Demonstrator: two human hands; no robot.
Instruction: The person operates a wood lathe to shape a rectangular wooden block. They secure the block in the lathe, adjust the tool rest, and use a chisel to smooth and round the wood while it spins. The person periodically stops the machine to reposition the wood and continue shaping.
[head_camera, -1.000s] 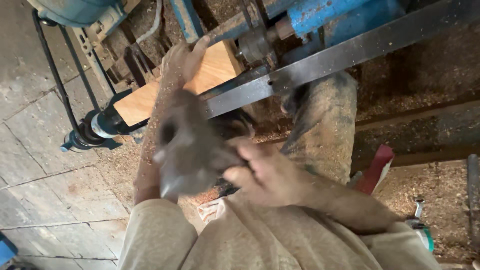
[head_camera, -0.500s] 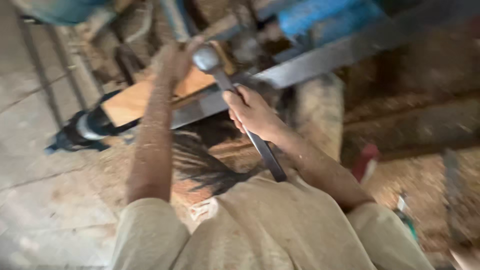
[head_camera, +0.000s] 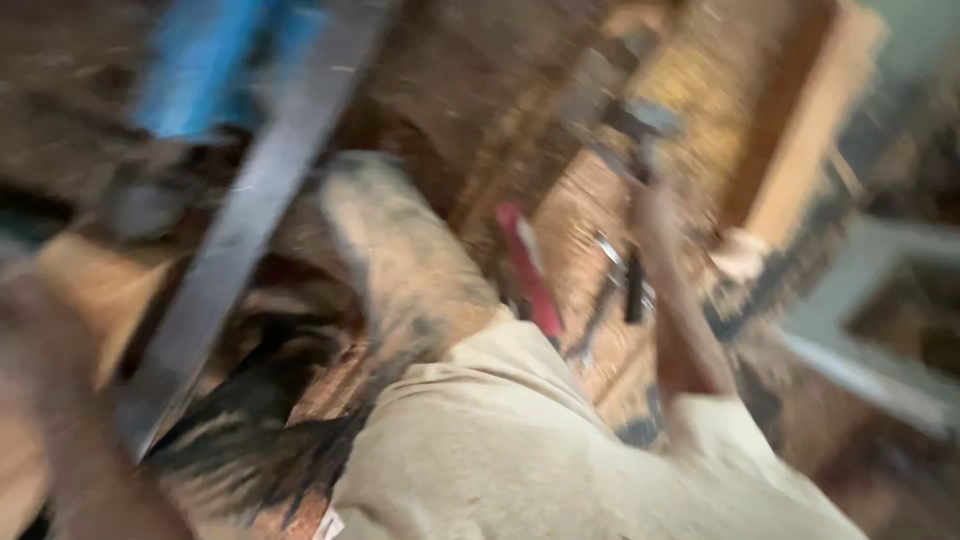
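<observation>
Item one: your right hand (head_camera: 648, 190), raised at the far right of the scene on an outstretched forearm. It appears wrapped round the shaft of a dark metal tool (head_camera: 640, 125) whose heavier head sits just above the fist. The picture is badly smeared by motion, so you cannot tell how tightly the fingers are set, nor exactly what kind of tool it is.

Item two: your left hand. Only the left forearm (head_camera: 60, 400) shows, a blur at the near left edge; whether that hand is spread or closed cannot be told.

Item three: long grey steel bar (head_camera: 240, 230), running from the near left up toward the far centre, lying across a pale wooden block (head_camera: 75, 275) at the left. A blue machine part (head_camera: 205, 65) sits at its far end.

Item four: worn, dusty trouser leg (head_camera: 400, 260) in the centre, with your beige shirt (head_camera: 520, 450) below it.

Item five: red-handled tool (head_camera: 530, 270) lying on the sawdust-covered ground (head_camera: 590, 220), just right of the leg, with small metal pieces (head_camera: 620, 275) beside it.

Handling note: the raised tool looks like solid steel, so judge it heavy toward the head, rigid, and not fragile. A bare metal shaft dusted with sawdust may slip; take hold low on the shaft, well clear of the head, with the whole fist.
</observation>
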